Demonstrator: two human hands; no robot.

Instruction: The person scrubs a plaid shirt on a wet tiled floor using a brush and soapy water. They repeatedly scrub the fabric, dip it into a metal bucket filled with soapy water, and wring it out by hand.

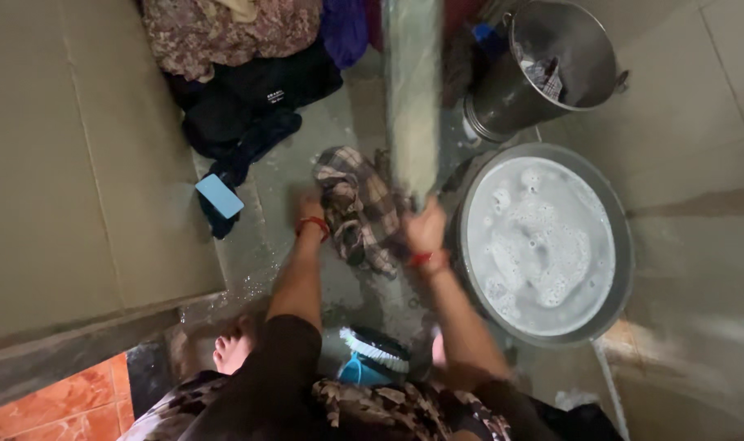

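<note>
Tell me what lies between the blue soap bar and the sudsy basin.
The checked cloth, gripped by both hands, left and right, in the head view.

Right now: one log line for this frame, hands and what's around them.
left hand: pressing checked cloth on wet floor | right hand: gripping pale bat, raised over cloth | soapy basin at right | brush near feet
</note>
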